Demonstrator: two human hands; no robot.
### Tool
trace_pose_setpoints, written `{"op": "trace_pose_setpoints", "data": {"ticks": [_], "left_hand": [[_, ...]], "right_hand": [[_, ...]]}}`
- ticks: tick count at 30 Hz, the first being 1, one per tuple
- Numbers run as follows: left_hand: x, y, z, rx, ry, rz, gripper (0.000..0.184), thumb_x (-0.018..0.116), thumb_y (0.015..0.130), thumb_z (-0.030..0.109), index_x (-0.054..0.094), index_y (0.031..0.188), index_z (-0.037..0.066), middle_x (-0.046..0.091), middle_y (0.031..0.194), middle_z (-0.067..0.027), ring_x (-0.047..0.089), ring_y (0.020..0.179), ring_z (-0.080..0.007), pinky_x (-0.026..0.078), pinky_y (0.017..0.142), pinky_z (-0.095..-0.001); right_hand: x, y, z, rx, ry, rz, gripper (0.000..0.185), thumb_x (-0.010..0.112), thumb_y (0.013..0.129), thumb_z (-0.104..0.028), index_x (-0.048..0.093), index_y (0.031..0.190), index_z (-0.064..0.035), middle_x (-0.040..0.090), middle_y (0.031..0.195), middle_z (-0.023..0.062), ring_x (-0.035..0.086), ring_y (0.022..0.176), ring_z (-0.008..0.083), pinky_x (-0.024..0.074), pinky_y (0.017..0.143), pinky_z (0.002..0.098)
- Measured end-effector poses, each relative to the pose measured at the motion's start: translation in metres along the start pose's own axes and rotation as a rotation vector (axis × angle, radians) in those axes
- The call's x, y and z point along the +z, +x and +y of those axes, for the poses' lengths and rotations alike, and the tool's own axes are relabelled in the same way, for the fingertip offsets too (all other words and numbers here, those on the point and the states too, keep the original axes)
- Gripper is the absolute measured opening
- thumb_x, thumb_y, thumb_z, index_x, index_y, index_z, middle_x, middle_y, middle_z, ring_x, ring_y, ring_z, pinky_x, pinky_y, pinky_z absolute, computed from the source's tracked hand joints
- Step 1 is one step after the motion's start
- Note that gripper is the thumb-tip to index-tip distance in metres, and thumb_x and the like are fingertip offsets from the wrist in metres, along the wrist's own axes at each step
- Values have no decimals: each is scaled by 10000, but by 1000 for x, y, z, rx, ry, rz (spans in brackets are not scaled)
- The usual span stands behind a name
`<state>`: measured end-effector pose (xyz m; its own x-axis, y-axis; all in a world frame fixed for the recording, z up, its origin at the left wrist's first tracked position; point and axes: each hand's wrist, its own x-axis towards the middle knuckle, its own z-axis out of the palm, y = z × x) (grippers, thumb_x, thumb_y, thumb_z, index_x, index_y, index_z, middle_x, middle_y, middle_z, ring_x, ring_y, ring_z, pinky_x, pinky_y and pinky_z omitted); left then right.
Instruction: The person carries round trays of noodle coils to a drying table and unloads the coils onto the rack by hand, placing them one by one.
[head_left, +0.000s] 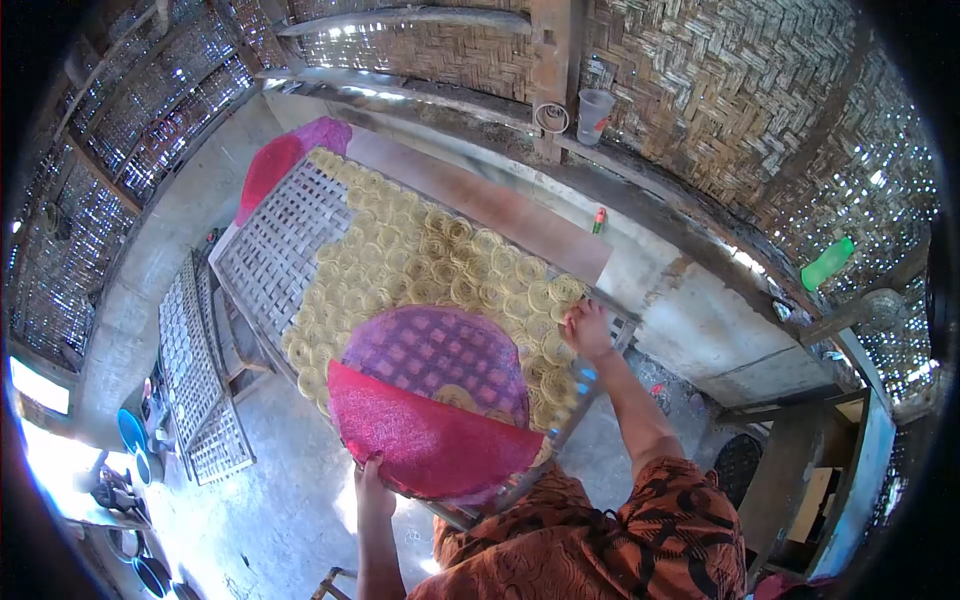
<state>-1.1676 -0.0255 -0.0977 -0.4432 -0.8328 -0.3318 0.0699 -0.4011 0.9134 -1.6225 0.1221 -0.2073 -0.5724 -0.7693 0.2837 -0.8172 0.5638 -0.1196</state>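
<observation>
A long woven lattice rack (270,225) carries many pale yellow coiled rounds (440,245) that look like noodle nests, laid close together. On its near end lies a round, thin mesh sheet, with a see-through purple part (435,350) flat and a red part (430,435) folded over toward me. A few coils show at the purple part's lower edge. My left hand (370,490) is closed on the near left edge of the red part. Over at the rack's right edge, my right hand (590,330) has its fingers bent down on a yellow coil, partly hiding it.
Another red and purple sheet (285,165) hangs over the rack's far corner. More lattice racks (205,400) lean at left. A low concrete wall (690,315) runs along the right, with a plastic cup (595,115) on the ledge above. Blue basins (132,430) stand at far left.
</observation>
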Motion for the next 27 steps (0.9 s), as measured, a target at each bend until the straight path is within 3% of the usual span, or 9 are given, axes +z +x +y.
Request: {"op": "trace_pose_setpoints", "data": {"ticks": [6, 8, 12, 14, 18, 20, 22, 24, 27], "left_hand": [[1, 4, -4, -19, -112, -35, 475, 561, 831, 161, 417, 1270, 51, 591, 1106, -97, 604, 989, -252, 508, 843, -389], [-5, 6, -12, -153, -239, -18, 463, 545, 842, 166, 415, 1271, 48, 581, 1130, -102, 592, 1014, -253, 499, 857, -401], [3, 24, -36, -47, -172, -69, 506, 510, 916, 308, 360, 1326, 53, 515, 1246, -124, 543, 1104, -277, 458, 938, -444], [16, 30, -34, -91, -236, -55, 548, 448, 933, 397, 330, 1353, 65, 488, 1282, -126, 517, 1139, -288, 441, 958, -456], [22, 44, -36, -28, -265, -118, 670, 250, 938, 573, 257, 1411, 98, 408, 1377, -122, 441, 1226, -306, 397, 1002, -485], [23, 40, -31, 20, -284, -149, 652, 225, 952, 553, 256, 1413, 94, 398, 1387, -129, 429, 1239, -301, 386, 1014, -472], [5, 41, -45, -10, -508, -159, 594, 290, 974, 488, 264, 1409, 85, 421, 1365, -123, 441, 1226, -290, 385, 1015, -453], [-52, 39, -90, 81, -476, -240, 563, 341, 976, 438, 274, 1405, 79, 439, 1345, -124, 454, 1210, -285, 394, 1005, -449], [-96, 34, -81, 164, -427, -222, 513, 409, 974, 360, 309, 1382, 66, 469, 1311, -127, 483, 1177, -276, 418, 977, -443]], "right_hand": [[7, -18, -7, -76, 120, -7, 187, 575, 789, -221, 644, 894, -83, 583, 908, 78, 525, 894, 262, 375, 805, 429], [-1, -23, -25, 75, 144, -17, 235, 592, 785, -221, 649, 959, -73, 626, 950, 80, 550, 923, 275, 385, 837, 459], [-90, -34, -124, 66, 1006, -304, 387, 629, 816, -256, 582, 1122, -25, 628, 1047, 159, 550, 1047, 332, 404, 916, 472], [-133, -42, -169, -444, 926, -151, 377, 642, 819, -275, 594, 1084, -11, 621, 1043, 182, 580, 997, 321, 447, 866, 422], [-137, -48, -192, -390, 555, -1, 341, 649, 815, -268, 621, 1050, -24, 629, 1010, 155, 601, 945, 306, 467, 816, 393], [-129, -39, -184, -265, 513, -323, 329, 641, 821, -229, 613, 1071, -16, 628, 953, 147, 608, 917, 310, 467, 790, 396], [-151, -38, -196, -328, 586, -285, 272, 633, 838, -203, 631, 1053, -37, 621, 888, 153, 612, 865, 327, 473, 773, 392], [-173, -51, -221, -499, 1197, -352, 211, 631, 851, -196, 655, 1018, -69, 626, 880, 153, 607, 844, 342, 485, 755, 384], [-168, -63, -237, -518, 1323, -546, 230, 632, 874, -221, 644, 1065, -94, 645, 843, 108, 619, 773, 245, 493, 701, 357]]}}
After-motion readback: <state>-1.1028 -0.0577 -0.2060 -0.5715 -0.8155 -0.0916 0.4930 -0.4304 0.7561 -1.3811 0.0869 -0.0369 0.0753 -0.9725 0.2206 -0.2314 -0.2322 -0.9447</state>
